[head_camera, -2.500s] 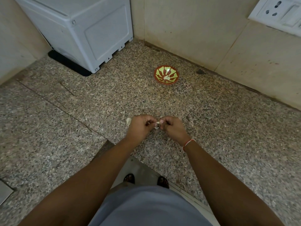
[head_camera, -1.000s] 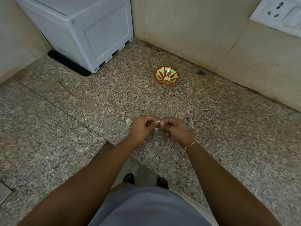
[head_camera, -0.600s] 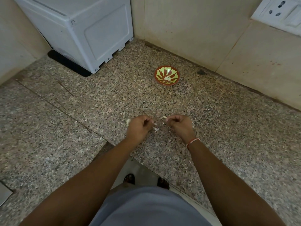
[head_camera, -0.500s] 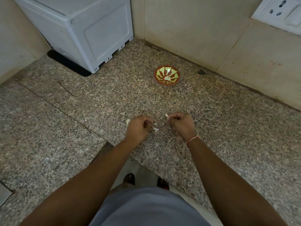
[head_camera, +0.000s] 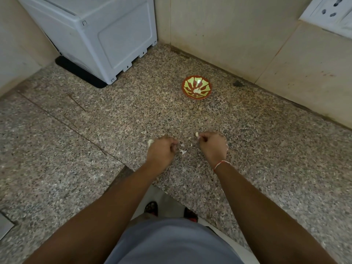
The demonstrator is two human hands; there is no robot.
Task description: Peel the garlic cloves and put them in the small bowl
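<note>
My right hand [head_camera: 212, 145] pinches a small pale garlic clove [head_camera: 197, 134] at its fingertips, just above the granite counter [head_camera: 118, 119]. My left hand [head_camera: 161, 151] is curled a short way to the left; what it holds, if anything, is hidden. White peel scraps [head_camera: 183, 151] lie on the counter between the two hands. Another pale garlic piece [head_camera: 150, 142] peeks out behind my left hand. The small red and green bowl [head_camera: 196, 87] stands farther back near the wall, with pale cloves inside.
A white appliance box [head_camera: 99, 33] on a black mat occupies the back left corner. Tiled walls close the back and right, with a switch plate [head_camera: 331, 14] at upper right. The counter edge runs in front of my body.
My hands have pulled apart. The right hand moved right and slightly away with the clove, and peel scraps now lie on the counter between them.
</note>
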